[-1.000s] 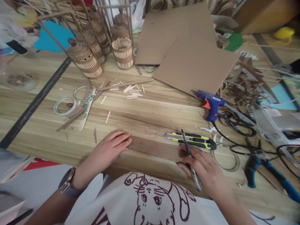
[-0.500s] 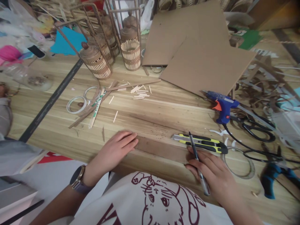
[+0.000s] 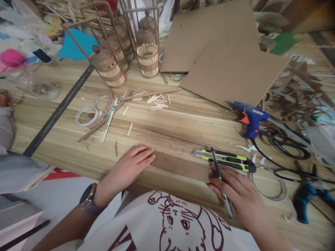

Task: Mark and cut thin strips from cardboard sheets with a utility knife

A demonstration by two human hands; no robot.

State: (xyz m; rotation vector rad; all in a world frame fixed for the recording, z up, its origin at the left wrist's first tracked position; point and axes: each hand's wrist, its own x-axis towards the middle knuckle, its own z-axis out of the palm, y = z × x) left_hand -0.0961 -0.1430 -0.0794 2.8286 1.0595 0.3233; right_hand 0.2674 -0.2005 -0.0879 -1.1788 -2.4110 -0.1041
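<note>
A flat brown strip (image 3: pixel 180 167) of cardboard or veneer lies on the table in front of me. My left hand (image 3: pixel 137 159) rests on its left end, fingers stretched out and the thumb hidden. At the other end, my right hand (image 3: pixel 237 186) holds a marker pen (image 3: pixel 216 165) between its fingers, with the dark tip pointing away from me. The right thumb and a fingertip touch the strip's end. Just beyond that hand lies a yellow-and-black box cutter (image 3: pixel 226 159), its blade end to the left, partly crossed by the pen.
Beyond are slatted lanterns (image 3: pixel 108 69), cardboard sheets (image 3: pixel 222 52), small sticks (image 3: pixel 158 103) and tape rolls (image 3: pixel 86 116). A blue glue gun (image 3: pixel 252 120), black scissors (image 3: pixel 290 146), a ring (image 3: pixel 281 193) and pliers (image 3: pixel 303 205) lie right. Another person's sleeve (image 3: pixel 23 170) shows left.
The whole view has shifted slightly, so things sit a little further right. Both hands, the pen and the strip keep the same positions relative to each other.
</note>
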